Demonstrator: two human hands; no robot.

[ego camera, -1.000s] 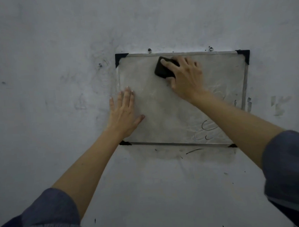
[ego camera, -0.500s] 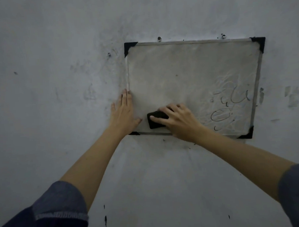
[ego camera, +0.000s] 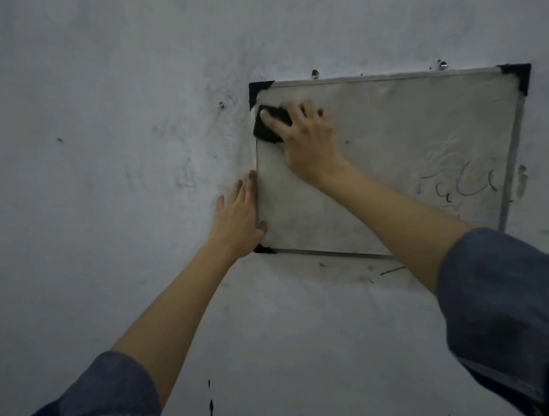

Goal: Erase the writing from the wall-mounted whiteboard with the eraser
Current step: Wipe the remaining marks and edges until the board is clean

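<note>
A smudged whiteboard [ego camera: 390, 146] with a metal frame and black corner caps hangs on the wall. My right hand [ego camera: 308, 140] grips a black eraser [ego camera: 268, 126] and holds it against the board's upper left corner. My left hand [ego camera: 237, 219] lies flat with straight fingers against the board's left edge, near the lower left corner. Dark pen strokes of writing [ego camera: 467, 188] show at the board's right side, partly hidden by my right forearm.
The grey wall [ego camera: 107, 152] around the board is scuffed with dark marks. Two screws [ego camera: 315, 73] stick out above the top frame. Ink streaks [ego camera: 392, 270] mark the wall just under the board.
My right hand has carried the eraser from the board's lower left up to its upper left corner. My left hand has stayed on the left edge. The view has shifted left.
</note>
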